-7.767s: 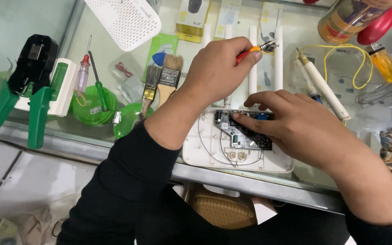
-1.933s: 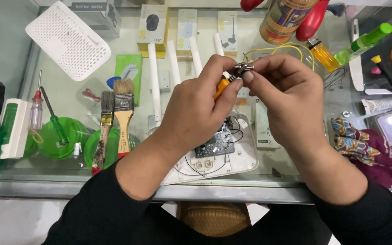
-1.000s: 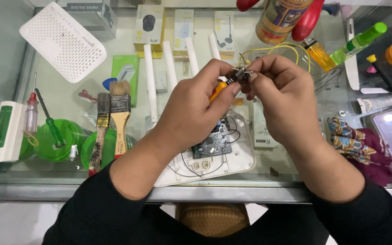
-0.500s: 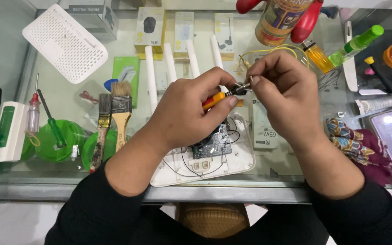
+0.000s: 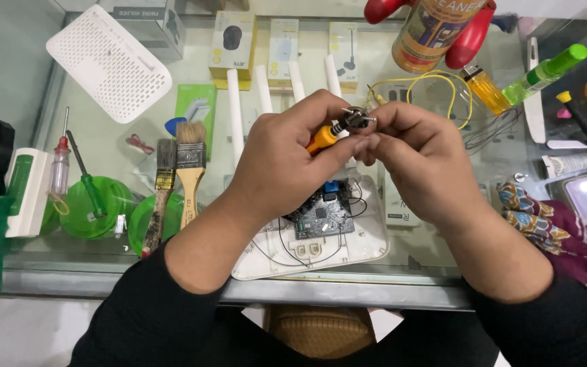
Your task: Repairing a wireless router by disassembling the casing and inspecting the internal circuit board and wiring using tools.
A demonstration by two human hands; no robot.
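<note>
Head view: both hands are raised above the glass table (image 5: 28, 81), meeting over the middle. The left hand (image 5: 281, 160) is curled tight around an orange-handled screwdriver (image 5: 323, 138), its fingers closed on the handle so that only a short orange stretch and the metal shaft show. The right hand (image 5: 419, 160) pinches a small metal part (image 5: 356, 117) between thumb and fingertips at the screwdriver's tip; the fingers are closed on it, and the tip touches the part.

Directly beneath the hands lies an opened white router (image 5: 310, 238), near the table's front edge. Its circuit board (image 5: 321, 216) is bare, with thin black wires looping over the shell. Four white antennas (image 5: 236, 109) stand out from its far side, partly hidden by the hands.

Left of the router lie two brushes (image 5: 185, 173) side by side, touching green lids (image 5: 96, 207). A small red-capped screwdriver (image 5: 60, 166) lies further left. A white perforated cover (image 5: 109, 63) sits at the far left corner. To the right are a yellow wire (image 5: 436, 85), a lighter (image 5: 484, 88), a green bottle (image 5: 545, 71), and a patterned cloth (image 5: 538, 214).
</note>
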